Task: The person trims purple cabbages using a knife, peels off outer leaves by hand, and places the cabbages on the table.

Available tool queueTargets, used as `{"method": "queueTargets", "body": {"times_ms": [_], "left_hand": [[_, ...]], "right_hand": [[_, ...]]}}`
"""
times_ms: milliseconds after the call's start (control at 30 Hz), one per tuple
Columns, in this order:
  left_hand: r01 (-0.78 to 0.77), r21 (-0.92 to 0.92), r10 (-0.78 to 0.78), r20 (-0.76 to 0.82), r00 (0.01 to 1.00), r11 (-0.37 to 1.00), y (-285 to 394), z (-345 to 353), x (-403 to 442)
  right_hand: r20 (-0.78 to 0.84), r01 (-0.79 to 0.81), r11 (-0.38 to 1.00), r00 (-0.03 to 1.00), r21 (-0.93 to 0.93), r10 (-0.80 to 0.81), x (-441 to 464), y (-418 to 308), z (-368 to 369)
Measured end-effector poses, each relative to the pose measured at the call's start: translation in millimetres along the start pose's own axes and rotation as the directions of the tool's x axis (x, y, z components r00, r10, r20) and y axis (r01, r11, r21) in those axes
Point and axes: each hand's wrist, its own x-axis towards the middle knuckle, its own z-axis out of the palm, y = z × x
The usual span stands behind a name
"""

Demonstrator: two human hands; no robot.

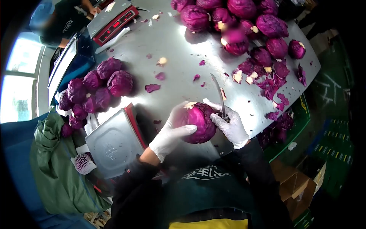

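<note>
Showing in the head view, lower right, a cardboard box point(284, 174) of unclear contents and a green crate point(299, 127) containing purple leaves point(280, 129). Cupping a purple cabbage point(202, 124) at centre, over the bench point(171, 49), in the left hand point(171, 135) with thumb spread from fingers. Gripping a knife point(220, 92) in the right hand point(233, 128) with fingers curled round the handle point(226, 118), thumb touching the cabbage.

You hold a purple cabbage point(202, 124) mid-frame, its pale stem end point(190, 105) apparently uppermost. Your curved knife point(219, 92) points upward just right of it.
</note>
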Motion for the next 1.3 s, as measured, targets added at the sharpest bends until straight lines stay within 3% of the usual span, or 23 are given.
{"method": "queueTargets", "body": {"times_ms": [33,133,167,200,300,400,433,467,533,567,633,733,800,833,867,933,967,1000,1067,1167,1200,1233,1300], "left_hand": [[-0.042,0.01,0.043,-0.015,0.999,0.999,-10.5,4.7,0.3],[-0.132,0.065,0.14,-0.127,0.982,0.989,-40.9,15.6,3.3],[-0.133,0.08,0.145,-0.17,0.975,0.988,-48.1,18.9,3.4],[-0.132,0.096,0.15,-0.212,0.966,0.987,-53.9,22.7,3.9],[-0.128,0.16,0.156,-0.175,0.972,0.979,-65.2,30.4,5.2],[-0.099,0.19,0.131,-0.158,0.979,0.977,-70.1,31.5,6.0],[-0.088,0.196,0.121,-0.163,0.979,0.977,-70.5,31.7,4.7],[-0.084,0.168,0.111,-0.158,0.981,0.982,-69.9,33.2,3.3],[-0.078,0.105,0.093,-0.144,0.985,0.991,-68.0,37.1,2.5],[-0.102,0.137,0.12,-0.137,0.983,0.985,-70.8,36.8,2.9],[-0.147,0.201,0.174,-0.121,0.977,0.969,-79.1,34.1,4.8],[-0.178,0.226,0.204,-0.095,0.974,0.958,-82.6,33.0,7.9],[-0.205,0.311,0.215,0.004,0.977,0.928,-78.2,38.9,3.0],[-0.22,0.353,0.218,0.045,0.975,0.909,-78.3,38.9,3.4],[-0.247,0.444,0.249,0.056,0.967,0.861,-79.1,38.9,3.8],[-0.289,0.608,0.295,0.092,0.951,0.739,-81.3,39.6,7.2],[-0.408,0.734,0.387,0.212,0.897,0.543,-84.1,32.0,13.7],[-0.404,0.742,0.384,0.212,0.898,0.535,-88.8,30.5,16.6],[-0.388,0.763,0.379,0.202,0.903,0.518,-96.2,29.0,16.3],[-0.351,0.704,0.334,0.17,0.927,0.618,-95.8,38.1,12.8],[-0.341,0.69,0.318,0.167,0.933,0.638,-94.7,39.7,12.5],[-0.39,0.781,0.379,0.213,0.9,0.487,-95.1,35.5,14.5],[-0.412,0.807,0.377,0.257,0.89,0.423,-95.1,32.7,16.0]], "right_hand": [[-0.021,-0.089,0.994,0.996,-0.058,0.088,-5.7,5.4,-8.6],[-0.108,0.21,0.923,0.961,-0.324,-0.257,-24.7,13.7,-21.3],[-0.118,0.187,0.914,0.963,-0.361,-0.244,-32.0,13.4,-23.1],[-0.126,0.046,0.949,0.988,-0.311,-0.09,-43.0,10.7,-23.1],[-0.17,0.103,0.956,0.973,-0.275,-0.153,-49.3,49.4,-22.3],[-0.166,-0.088,0.991,0.984,-0.097,0.072,-59.0,36.5,-28.8],[-0.16,0.036,0.98,0.985,-0.196,-0.068,-60.7,36.8,-31.1],[-0.219,-0.098,0.991,0.973,-0.092,0.076,-62.6,31.1,-32.5],[-0.22,0.059,0.978,0.97,-0.199,-0.103,-63.1,39.5,-35.8],[-0.27,0.038,0.98,0.958,-0.195,-0.091,-63.6,42.0,-37.3],[-0.367,-0.005,0.983,0.928,-0.183,-0.064,-62.1,45.1,-41.0],[-0.577,-0.123,0.896,0.8,-0.427,-0.165,-49.5,80.1,-77.3],[-0.706,-0.192,0.926,0.701,-0.325,-0.102,-47.3,80.8,-112.2],[-0.671,-0.194,0.879,0.721,-0.436,-0.173,-50.2,77.2,-129.7],[-0.539,-0.149,0.676,0.734,-0.722,-0.413,-56.3,56.3,-128.6],[-0.472,-0.156,0.557,0.737,-0.816,-0.485,-62.0,37.0,-117.6],[-0.473,-0.074,0.643,0.741,-0.762,-0.476,-67.7,33.0,-104.6],[-0.479,-0.11,0.782,0.839,-0.614,-0.258,-73.2,47.3,-102.0],[-0.237,0.129,0.661,0.869,-0.739,-0.435,-86.1,45.3,-75.8],[-0.117,0.005,0.563,0.977,-0.826,-0.18,-102.4,36.0,-50.5],[-0.075,0.061,0.535,0.97,-0.843,-0.229,-105.5,41.6,-46.8],[-0.07,0.037,0.535,0.982,-0.844,-0.178,-107.3,38.8,-43.5],[-0.055,0.012,0.522,0.992,-0.853,-0.114,-107.6,35.2,-41.4]]}}
